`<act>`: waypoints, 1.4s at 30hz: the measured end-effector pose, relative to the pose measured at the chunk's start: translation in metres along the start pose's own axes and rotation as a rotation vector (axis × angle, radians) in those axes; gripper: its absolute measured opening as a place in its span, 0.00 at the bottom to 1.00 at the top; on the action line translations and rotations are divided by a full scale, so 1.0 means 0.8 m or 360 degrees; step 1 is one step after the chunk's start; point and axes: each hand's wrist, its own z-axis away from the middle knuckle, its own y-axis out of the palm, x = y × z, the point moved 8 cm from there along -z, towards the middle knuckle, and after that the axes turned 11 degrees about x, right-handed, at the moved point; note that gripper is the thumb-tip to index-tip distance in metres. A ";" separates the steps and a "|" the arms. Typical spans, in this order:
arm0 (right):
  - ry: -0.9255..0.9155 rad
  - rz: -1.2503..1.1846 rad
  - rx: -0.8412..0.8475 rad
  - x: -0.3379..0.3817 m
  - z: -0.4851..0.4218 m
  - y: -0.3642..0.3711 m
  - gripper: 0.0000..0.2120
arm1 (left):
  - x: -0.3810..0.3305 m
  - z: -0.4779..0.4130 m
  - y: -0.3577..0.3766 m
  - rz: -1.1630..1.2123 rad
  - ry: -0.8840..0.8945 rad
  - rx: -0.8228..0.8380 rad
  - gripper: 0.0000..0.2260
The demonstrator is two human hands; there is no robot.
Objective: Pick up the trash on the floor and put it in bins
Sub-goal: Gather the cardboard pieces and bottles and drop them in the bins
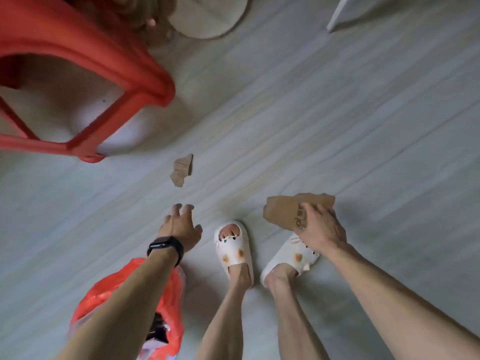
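We look straight down at a pale, wood-grained floor [337,126]. On it lies a small torn scrap of brown cardboard [181,169], flat, just past the foot of a red plastic stool [78,48] that fills the far left of the view.

The left hand [179,227] reaches out above the floor, on the near side of the scrap and apart from it. Its fingers are spread and lightly bent, and they hold nothing. A black watch [166,246] sits on that wrist.

The right hand [322,229] grips a larger piece of brown cardboard [283,210] with some dark print on it. The fingers curl over its near edge, and the piece is held up off the floor, above the toe of the right slipper [285,258]. We cannot make out the thumb, which is hidden beneath the card.

Under the left forearm is a red plastic bag [88,300], its mouth open toward us, with something dark and something white inside — whether it rests on the floor or hangs from the arm we cannot tell.

Between the two hands stand the feet, in white slippers with orange spots; the left slipper [233,245] points toward the scrap. At the far edge of the view a round white base [210,14] rests on the floor, and a white leg [337,14] slants in at the far right — both well apart from the cardboard.
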 end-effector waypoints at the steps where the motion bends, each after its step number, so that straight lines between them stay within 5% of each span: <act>1: -0.0023 0.0059 -0.0023 0.001 -0.027 0.007 0.32 | -0.003 -0.027 0.001 0.0007 -0.0018 -0.0043 0.28; 8: -0.0179 0.0601 -0.0160 -0.006 -0.195 0.065 0.39 | -0.020 -0.198 -0.010 0.0506 -0.0177 -0.0636 0.36; 13: -0.0283 0.0869 -0.0186 -0.005 -0.227 0.089 0.34 | -0.018 -0.239 -0.019 0.0542 -0.0309 -0.0852 0.26; 21: -0.0373 0.0933 0.0233 0.019 -0.222 0.083 0.17 | -0.033 -0.202 0.010 0.0210 0.0060 -0.0664 0.12; 27: -0.0356 0.0112 -0.0087 0.023 -0.078 0.039 0.11 | -0.068 -0.092 0.036 0.0427 0.0076 -0.0275 0.13; 32: -0.0219 -0.0332 -0.0219 0.028 0.084 -0.048 0.18 | -0.100 0.049 -0.009 0.0969 0.0101 -0.0207 0.13; 35: -0.0234 -0.0480 -0.0313 0.051 0.193 -0.122 0.30 | -0.110 0.162 -0.077 0.1142 0.0189 -0.0252 0.12; 42: -0.0628 -0.0303 -0.0513 0.149 0.446 -0.258 0.12 | -0.040 0.464 -0.245 0.1302 0.0395 -0.0739 0.06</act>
